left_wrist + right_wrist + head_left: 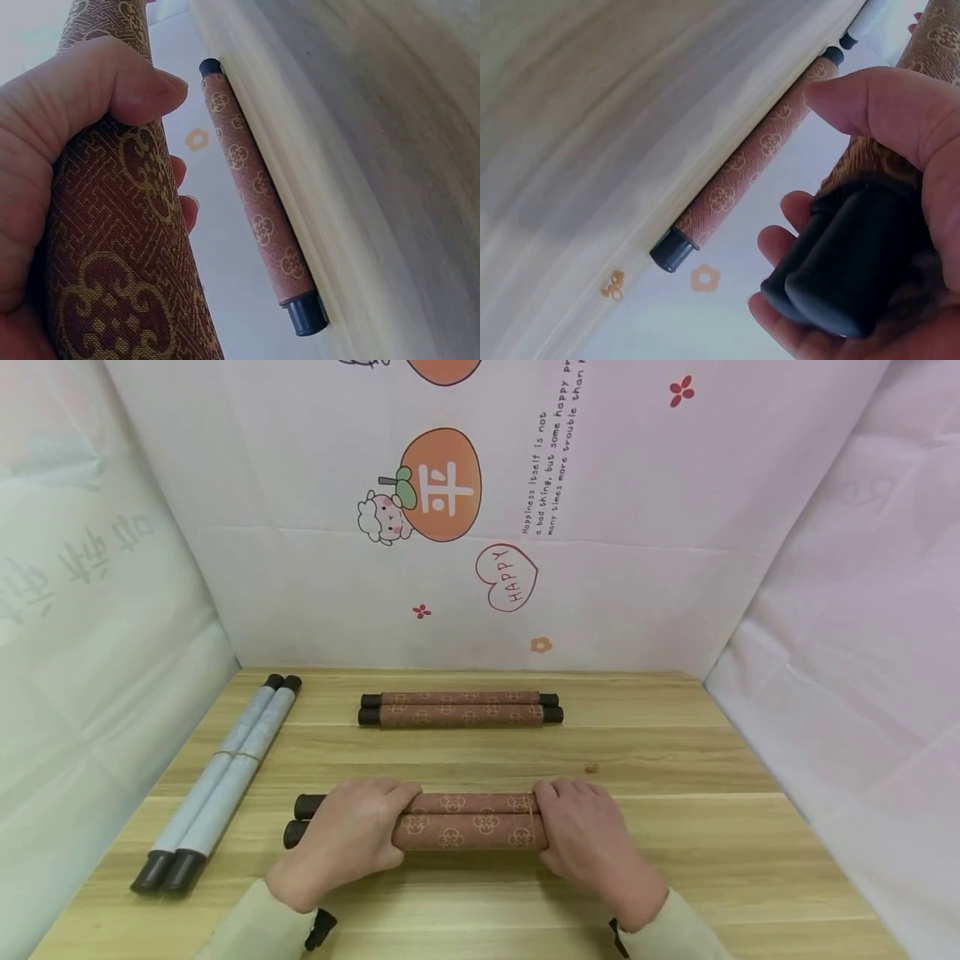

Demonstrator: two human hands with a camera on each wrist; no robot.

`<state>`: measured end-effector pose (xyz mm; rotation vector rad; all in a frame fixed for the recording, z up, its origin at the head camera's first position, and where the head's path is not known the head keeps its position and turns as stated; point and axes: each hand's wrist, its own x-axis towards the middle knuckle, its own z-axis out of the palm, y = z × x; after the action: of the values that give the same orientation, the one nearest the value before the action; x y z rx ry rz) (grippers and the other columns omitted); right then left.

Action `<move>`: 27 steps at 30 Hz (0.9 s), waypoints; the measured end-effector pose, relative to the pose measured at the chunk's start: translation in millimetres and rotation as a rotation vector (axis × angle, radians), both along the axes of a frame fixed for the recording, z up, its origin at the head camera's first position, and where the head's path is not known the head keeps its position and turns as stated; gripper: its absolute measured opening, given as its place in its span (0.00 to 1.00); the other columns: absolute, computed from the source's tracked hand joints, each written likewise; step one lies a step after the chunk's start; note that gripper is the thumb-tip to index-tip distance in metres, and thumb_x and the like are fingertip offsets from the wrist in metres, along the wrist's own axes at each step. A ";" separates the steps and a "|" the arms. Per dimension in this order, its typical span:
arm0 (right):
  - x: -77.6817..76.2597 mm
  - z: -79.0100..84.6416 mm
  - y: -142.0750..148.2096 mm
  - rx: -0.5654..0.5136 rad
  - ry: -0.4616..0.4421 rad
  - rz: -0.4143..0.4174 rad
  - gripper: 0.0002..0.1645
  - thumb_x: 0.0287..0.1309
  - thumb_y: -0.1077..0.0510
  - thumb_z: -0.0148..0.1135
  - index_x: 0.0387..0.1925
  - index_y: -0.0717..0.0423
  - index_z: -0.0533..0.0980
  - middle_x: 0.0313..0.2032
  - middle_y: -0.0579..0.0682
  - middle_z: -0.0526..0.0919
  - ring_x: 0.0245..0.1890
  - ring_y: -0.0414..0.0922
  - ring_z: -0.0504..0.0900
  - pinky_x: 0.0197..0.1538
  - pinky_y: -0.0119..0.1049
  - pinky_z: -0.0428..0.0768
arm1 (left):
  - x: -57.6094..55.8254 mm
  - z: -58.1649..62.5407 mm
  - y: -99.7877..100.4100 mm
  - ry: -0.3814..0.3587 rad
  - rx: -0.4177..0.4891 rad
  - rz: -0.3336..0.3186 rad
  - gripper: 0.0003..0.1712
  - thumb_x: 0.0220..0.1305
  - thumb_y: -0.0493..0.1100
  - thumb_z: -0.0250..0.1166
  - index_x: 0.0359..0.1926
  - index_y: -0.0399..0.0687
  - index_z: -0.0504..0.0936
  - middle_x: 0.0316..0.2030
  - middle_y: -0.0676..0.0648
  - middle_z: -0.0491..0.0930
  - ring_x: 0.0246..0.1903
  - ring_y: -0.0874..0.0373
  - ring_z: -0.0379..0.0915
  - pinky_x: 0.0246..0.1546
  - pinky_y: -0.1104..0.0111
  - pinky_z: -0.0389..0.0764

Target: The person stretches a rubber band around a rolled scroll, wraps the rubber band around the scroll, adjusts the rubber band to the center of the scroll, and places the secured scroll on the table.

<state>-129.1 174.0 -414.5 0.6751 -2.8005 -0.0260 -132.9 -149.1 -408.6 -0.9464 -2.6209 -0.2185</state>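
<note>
At the near middle of the wooden table, head view: a pair of brown patterned scrolls is held crosswise by both hands. The rolls lie side by side, one nearer the wearer. Their left part is gripped by the left hand, with dark end caps projecting beyond it. Their right end is gripped by the right hand, and no cap is seen past it from this angle. Patterned cloth is exposed between the hands; a thin band is noted round it, just beside the right fingers. Farther back, a second brown pair is laid roughly parallel; a pale blue pair, banded at mid-length, is placed slantwise at left. A small loose band is seen beyond the right hand.

Left wrist view: the brown cloth is clasped in the left hand, the thumb being laid across the near face and fingertips showing past the opposite edge. The second brown pair is seen apart from the grip.

Right wrist view: two dark caps are enclosed between palm and curled fingers; the thumb is set over the cloth side. Contact between held scrolls and tabletop cannot be determined.
</note>
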 end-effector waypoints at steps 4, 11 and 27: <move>0.5 -3.1 -2.9 0.008 0.029 0.013 0.33 0.31 0.49 0.81 0.42 0.52 0.75 0.40 0.53 0.85 0.43 0.53 0.86 0.52 0.55 0.84 | 0.7 -0.2 2.2 0.000 0.005 -0.003 0.32 0.36 0.43 0.75 0.51 0.50 0.86 0.39 0.54 0.86 0.37 0.57 0.84 0.36 0.59 0.85; 1.5 -5.5 -6.5 0.010 0.042 0.007 0.35 0.29 0.45 0.83 0.40 0.52 0.75 0.39 0.52 0.85 0.42 0.53 0.86 0.53 0.55 0.83 | 2.2 -0.1 5.0 0.002 0.003 0.000 0.33 0.35 0.43 0.76 0.51 0.50 0.86 0.37 0.55 0.86 0.35 0.58 0.83 0.36 0.60 0.85; 3.7 -1.8 -16.6 0.010 0.030 0.022 0.43 0.29 0.34 0.85 0.45 0.51 0.77 0.40 0.49 0.86 0.44 0.50 0.86 0.54 0.52 0.83 | 3.9 -1.8 10.2 -0.025 0.011 0.009 0.34 0.34 0.45 0.77 0.51 0.52 0.85 0.37 0.56 0.85 0.36 0.59 0.82 0.39 0.60 0.84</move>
<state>-125.4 157.4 -416.3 0.7027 -2.7660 -0.0459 -129.0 -138.8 -410.5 -0.9344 -2.6434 -0.2440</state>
